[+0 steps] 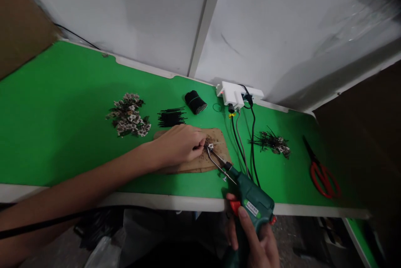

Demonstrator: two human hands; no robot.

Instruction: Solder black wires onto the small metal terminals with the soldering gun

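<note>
My right hand (253,238) grips a green soldering gun (255,195) with a red trigger, low at the front edge of the table. Its metal tip and thin feed tube point up and left, meeting at a small whitish part (211,146). Just left of that tip, my left hand (184,144) is closed in a pinch at the whitish part; the fingers hide most of what they hold. Beneath lies a stained brown cardboard piece (188,167). Short black wires (171,117) lie in a row behind my left hand, near a tied black wire bundle (196,102).
A heap of small whitish parts (130,115) lies at the left on the green table (72,92). White power adapters and a power strip (233,94) stand at the back, cables trailing forward. To the right are wires with parts attached (272,142) and red-handled scissors (322,178).
</note>
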